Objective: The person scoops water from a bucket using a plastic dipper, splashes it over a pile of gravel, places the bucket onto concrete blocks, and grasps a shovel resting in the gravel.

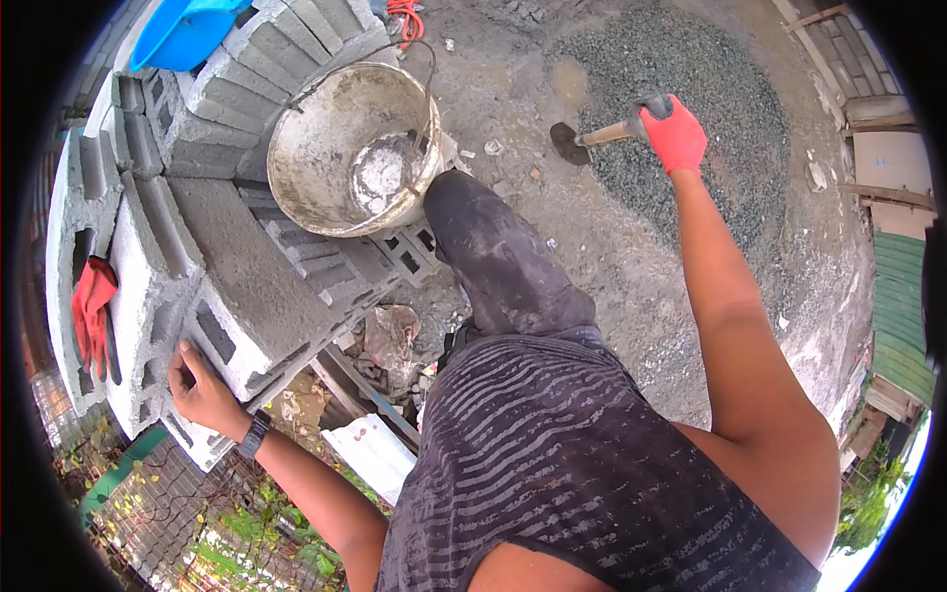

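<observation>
My right hand (673, 133), in a red glove with a dark grey palm, is closed round the wooden handle (609, 134) of a trowel-like tool. Its dark, rounded blade (569, 144) points left, over the ground beside a gravel heap (681, 69). My bare left hand (207, 397), with a dark watch on the wrist, rests against the side of the stacked concrete blocks (252, 257). Thumb and finger are apart, and nothing is held in it. A loose red glove (96, 316) hangs over a block edge nearby.
A worn whitish bucket (340, 109) with a wire handle stands by my knee, residue at its bottom. Beyond it are a blue basin (182, 35) on the blocks and an orange-red cord (404, 20). Rubble and boards (360, 395) lie below the stack. Green corrugated sheeting (903, 306) borders the right.
</observation>
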`<action>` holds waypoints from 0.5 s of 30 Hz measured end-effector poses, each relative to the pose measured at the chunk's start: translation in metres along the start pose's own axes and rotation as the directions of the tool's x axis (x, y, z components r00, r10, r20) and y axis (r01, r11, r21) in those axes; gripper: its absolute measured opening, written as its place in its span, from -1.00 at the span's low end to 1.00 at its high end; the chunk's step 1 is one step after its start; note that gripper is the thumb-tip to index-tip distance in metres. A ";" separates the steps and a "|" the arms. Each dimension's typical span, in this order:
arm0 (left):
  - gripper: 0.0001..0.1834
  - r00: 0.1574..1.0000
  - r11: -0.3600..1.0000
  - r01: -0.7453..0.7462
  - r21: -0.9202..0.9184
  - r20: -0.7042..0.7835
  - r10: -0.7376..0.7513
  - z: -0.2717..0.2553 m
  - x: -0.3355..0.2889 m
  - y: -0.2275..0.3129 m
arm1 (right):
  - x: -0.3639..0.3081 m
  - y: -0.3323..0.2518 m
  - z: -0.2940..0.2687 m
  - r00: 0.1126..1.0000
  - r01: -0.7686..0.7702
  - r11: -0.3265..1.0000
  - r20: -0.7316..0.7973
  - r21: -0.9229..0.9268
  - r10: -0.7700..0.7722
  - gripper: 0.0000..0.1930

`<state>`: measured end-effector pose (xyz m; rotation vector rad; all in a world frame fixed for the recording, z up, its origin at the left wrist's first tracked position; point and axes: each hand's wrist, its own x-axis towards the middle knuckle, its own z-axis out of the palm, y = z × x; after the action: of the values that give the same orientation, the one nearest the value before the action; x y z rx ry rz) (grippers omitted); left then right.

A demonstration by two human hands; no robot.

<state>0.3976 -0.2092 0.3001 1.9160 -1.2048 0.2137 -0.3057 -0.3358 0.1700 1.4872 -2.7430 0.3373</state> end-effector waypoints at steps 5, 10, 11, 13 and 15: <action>-0.70 0.999 0.999 -0.036 -0.009 0.003 0.036 0.000 0.002 -0.002 | -0.006 0.013 0.007 0.954 0.300 0.954 0.012 -0.003 -0.300 -0.36; -0.71 1.000 0.998 -0.027 -0.054 -0.001 0.027 -0.001 0.001 -0.005 | 0.012 0.006 0.013 0.997 0.079 0.997 -0.015 0.001 -0.079 -0.35; -0.71 1.000 0.998 -0.026 -0.053 0.000 0.026 0.000 0.002 -0.005 | 0.022 0.013 0.014 0.996 -0.084 0.994 -0.019 0.073 0.085 -0.33; -0.66 0.999 0.998 -0.001 -0.069 0.032 0.003 0.001 0.002 -0.006 | 0.033 0.024 0.014 0.969 -0.243 0.960 -0.009 0.142 0.246 -0.32; -0.65 1.000 0.999 -0.001 -0.047 0.030 0.002 0.001 0.003 -0.005 | 0.039 0.031 0.012 0.972 -0.235 0.958 0.010 0.163 0.236 -0.28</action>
<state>0.4028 -0.2111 0.2985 1.8837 -1.2205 0.1563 -0.3519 -0.3541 0.1561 1.1800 -2.9530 0.5839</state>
